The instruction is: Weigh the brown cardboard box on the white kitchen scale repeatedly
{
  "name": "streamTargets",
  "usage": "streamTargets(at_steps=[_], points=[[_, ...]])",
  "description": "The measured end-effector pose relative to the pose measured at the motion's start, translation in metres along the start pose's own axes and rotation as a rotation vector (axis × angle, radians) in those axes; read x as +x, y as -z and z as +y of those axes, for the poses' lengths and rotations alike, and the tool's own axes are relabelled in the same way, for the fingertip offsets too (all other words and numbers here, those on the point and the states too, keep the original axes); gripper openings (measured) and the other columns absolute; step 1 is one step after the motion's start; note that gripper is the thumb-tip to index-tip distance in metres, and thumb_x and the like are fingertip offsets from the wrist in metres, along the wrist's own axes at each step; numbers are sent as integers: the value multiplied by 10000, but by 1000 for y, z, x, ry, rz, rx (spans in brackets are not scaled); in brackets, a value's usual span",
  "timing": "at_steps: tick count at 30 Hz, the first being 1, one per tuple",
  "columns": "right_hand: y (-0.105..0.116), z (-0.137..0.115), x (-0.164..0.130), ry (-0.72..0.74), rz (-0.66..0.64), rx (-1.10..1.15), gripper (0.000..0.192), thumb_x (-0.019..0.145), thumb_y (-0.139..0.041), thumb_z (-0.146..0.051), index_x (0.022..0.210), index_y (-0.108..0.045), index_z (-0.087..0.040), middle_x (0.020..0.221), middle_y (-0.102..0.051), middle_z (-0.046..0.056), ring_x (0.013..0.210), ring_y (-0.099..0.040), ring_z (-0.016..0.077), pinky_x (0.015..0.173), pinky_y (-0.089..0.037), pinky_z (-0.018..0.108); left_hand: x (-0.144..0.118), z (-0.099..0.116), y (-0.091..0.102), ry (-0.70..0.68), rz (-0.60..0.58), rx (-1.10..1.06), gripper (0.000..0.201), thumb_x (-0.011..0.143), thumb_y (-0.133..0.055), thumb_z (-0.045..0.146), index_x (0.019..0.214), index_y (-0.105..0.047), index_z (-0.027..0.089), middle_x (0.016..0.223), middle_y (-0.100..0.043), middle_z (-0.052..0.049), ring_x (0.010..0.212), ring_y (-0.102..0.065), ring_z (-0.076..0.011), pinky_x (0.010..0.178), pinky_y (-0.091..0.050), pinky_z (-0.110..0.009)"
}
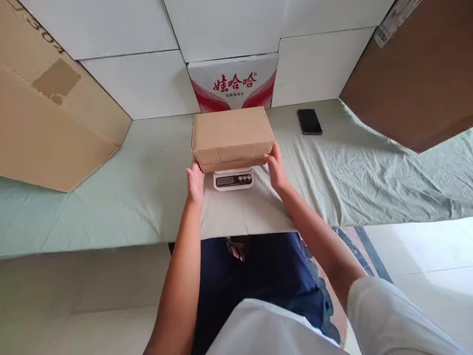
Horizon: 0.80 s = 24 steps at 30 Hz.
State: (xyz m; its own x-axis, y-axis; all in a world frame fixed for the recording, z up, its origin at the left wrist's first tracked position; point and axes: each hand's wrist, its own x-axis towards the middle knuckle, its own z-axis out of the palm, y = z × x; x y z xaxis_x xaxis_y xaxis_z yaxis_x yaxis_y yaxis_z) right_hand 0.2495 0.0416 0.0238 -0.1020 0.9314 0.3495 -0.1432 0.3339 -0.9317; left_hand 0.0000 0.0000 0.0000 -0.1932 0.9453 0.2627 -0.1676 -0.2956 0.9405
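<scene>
A closed brown cardboard box (231,135) rests on a small white digital scale (233,179) at the middle of the cloth-covered table (111,197). My left hand (195,185) grips the box's near left corner. My right hand (276,167) grips its near right corner. Only the scale's front panel with display and buttons shows; the box hides the rest.
A black phone (309,121) lies on the cloth at the back right. A white carton with red print (233,83) stands behind the box against white blocks. Large cardboard sheets lean at the left (48,113) and right (417,79).
</scene>
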Motion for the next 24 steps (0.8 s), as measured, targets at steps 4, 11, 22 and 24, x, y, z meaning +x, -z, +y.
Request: streamTargets(at_steps=[4, 11, 22, 24], points=[[-4, 0, -3, 9, 6, -34, 605, 859, -556, -528, 1419, -477, -316, 1512, -525, 41, 1440, -428, 306, 1304, -326, 540, -3, 1, -3, -13, -39, 19, 917, 758, -364, 967, 1396, -610, 357, 1617, -525, -53, 1549, -423, -305, 1264, -343, -457], [-14, 1, 6, 48, -40, -6, 693, 863, -551, -582, 1495, -370, -362, 1568, -468, 25, 1466, -419, 307, 1294, -356, 554, 6, 17, -6, -145, 18, 96, 904, 826, -291, 930, 1499, -521, 371, 1661, -468, -22, 1605, -329, -253, 1321, -258, -429], [-34, 33, 120, 114, -14, 10, 736, 850, -499, -638, 1491, -308, -333, 1644, -382, 12, 1569, -285, 280, 1364, -200, 515, 123, -2, -3, -152, 126, 77, 973, 814, -403, 910, 1515, -519, 245, 1699, -410, -73, 1614, -318, -246, 1316, -272, -367], [-33, 45, 125, 83, -35, 9, 735, 831, -513, -610, 1473, -308, -317, 1640, -379, 27, 1568, -282, 274, 1365, -190, 498, 128, -18, -1, -120, 167, 69, 980, 822, -425, 890, 1529, -494, 214, 1715, -376, -93, 1618, -307, -237, 1321, -256, -356]])
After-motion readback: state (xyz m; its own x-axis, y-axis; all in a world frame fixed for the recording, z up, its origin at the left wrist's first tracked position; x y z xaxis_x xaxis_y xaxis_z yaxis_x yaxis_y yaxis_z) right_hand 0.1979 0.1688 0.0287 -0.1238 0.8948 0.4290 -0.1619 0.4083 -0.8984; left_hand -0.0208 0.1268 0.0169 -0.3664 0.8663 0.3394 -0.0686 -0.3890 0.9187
